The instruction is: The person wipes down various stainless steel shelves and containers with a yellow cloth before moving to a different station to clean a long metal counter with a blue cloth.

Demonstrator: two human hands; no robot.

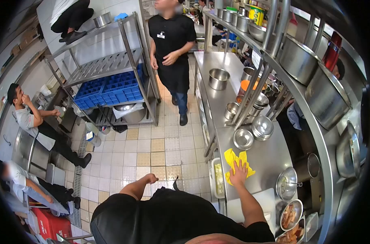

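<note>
My right hand (238, 173) lies on a yellow cloth (233, 157) on the steel counter (221, 140), its fingers spread and pressing the cloth flat. Just beyond the cloth stand two shallow metal bowls, one (243, 139) nearer and the other (262, 127) to its right. Over the tiled floor, away from the counter, my left hand (152, 178) hangs in front of my body with its fingers curled; whether anything is inside them is too small to tell.
A person in black (168, 53) stands in the aisle ahead. Two people are at the left. Blue crates (107, 89) fill a rack. A white cutting board (254, 207), a strainer (286, 184) and food bowls (291, 214) lie near my right arm. Pots line the overhead shelf (311, 110).
</note>
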